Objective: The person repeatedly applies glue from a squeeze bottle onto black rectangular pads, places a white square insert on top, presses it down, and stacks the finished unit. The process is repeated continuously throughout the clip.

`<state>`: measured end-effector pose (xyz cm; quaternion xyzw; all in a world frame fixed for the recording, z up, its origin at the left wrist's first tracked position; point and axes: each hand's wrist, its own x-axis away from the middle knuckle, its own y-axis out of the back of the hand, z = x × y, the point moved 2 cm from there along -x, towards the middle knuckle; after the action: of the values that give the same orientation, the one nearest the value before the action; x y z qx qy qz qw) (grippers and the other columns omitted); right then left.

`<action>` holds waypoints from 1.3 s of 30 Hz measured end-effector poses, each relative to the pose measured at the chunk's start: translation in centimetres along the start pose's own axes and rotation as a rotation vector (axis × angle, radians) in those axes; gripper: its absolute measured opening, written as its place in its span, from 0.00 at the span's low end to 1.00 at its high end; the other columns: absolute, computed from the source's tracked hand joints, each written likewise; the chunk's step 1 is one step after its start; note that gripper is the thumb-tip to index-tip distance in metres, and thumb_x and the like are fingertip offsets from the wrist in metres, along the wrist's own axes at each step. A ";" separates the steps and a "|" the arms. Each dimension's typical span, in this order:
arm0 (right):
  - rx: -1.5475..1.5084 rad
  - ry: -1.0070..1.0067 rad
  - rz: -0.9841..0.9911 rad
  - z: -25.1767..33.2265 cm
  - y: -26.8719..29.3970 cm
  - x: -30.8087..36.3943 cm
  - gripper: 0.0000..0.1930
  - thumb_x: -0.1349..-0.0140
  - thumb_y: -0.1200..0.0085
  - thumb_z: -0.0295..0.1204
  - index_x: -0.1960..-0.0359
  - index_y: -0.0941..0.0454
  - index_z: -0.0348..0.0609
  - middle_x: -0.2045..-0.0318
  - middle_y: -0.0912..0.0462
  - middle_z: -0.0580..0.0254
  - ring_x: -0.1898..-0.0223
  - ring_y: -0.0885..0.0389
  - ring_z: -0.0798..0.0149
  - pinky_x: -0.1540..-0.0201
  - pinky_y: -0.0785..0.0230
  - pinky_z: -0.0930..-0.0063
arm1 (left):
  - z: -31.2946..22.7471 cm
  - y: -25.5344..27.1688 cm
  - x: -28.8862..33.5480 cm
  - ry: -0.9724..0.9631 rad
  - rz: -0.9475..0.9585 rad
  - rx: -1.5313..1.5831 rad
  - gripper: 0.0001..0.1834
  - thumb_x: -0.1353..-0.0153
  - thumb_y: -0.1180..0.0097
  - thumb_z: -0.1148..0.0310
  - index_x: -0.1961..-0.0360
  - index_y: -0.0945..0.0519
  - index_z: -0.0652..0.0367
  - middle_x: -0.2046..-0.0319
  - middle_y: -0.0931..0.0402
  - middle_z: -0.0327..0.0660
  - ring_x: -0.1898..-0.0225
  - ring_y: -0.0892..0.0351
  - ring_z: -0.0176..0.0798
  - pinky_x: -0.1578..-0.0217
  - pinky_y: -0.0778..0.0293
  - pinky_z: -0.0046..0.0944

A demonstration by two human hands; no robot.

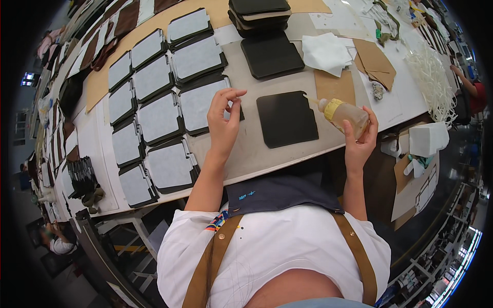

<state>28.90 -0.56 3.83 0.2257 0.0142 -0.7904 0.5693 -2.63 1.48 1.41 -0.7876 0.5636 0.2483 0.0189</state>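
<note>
Right hand (359,136) closed around a small squeeze bottle (343,113) with yellow collar and pale liquid, tilted, thin nozzle pointing at the right upper corner of the black leather panel (287,119). Panel lying flat on the grey work table (257,154), directly in front of the person. Left hand (223,120) raised just left of this panel, empty, fingers loosely open, thumb and forefinger near each other. Further left of the panel, rows of panels with pale grey lining (154,118). Behind the panel, another black piece (271,54) and a stack of dark pieces (259,15). Right behind the panel, a white cloth (326,54).
</note>
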 end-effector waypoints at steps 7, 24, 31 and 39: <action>0.054 0.040 0.013 0.4 -0.2 0.2 0.29 0.41 0.34 0.21 0.38 0.31 0.37 0.45 0.25 0.57 0.43 0.25 0.64 0.39 0.31 0.70 | 0.0 0.1 0.0 0.004 -0.001 0.002 0.11 0.37 0.45 0.82 0.57 0.16 0.57 0.57 0.19 0.37 0.63 0.24 0.30 0.68 0.33 0.29; 0.065 0.164 0.162 1.7 -3.6 1.3 0.31 0.45 0.31 0.21 0.40 0.30 0.39 0.46 0.25 0.54 0.46 0.23 0.59 0.42 0.29 0.66 | -0.3 0.3 -0.1 0.018 -0.006 0.010 0.11 0.36 0.45 0.81 0.57 0.15 0.57 0.56 0.20 0.36 0.61 0.23 0.31 0.67 0.31 0.30; 0.042 0.247 0.245 2.4 -5.9 1.6 0.32 0.46 0.30 0.21 0.40 0.30 0.39 0.46 0.23 0.52 0.45 0.23 0.55 0.42 0.31 0.64 | -0.4 0.5 0.0 0.043 -0.016 0.023 0.10 0.36 0.44 0.80 0.57 0.15 0.57 0.56 0.19 0.37 0.61 0.24 0.31 0.65 0.32 0.30; -0.161 0.160 0.297 3.5 -7.0 0.4 0.32 0.43 0.31 0.23 0.36 0.32 0.39 0.46 0.23 0.57 0.43 0.24 0.61 0.41 0.29 0.68 | -0.4 0.8 0.0 0.050 -0.035 0.028 0.09 0.35 0.44 0.79 0.57 0.15 0.57 0.56 0.19 0.38 0.61 0.24 0.31 0.64 0.32 0.29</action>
<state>21.29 0.61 5.16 0.2413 0.0894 -0.6735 0.6929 -3.20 1.06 1.95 -0.8030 0.5534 0.2203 0.0200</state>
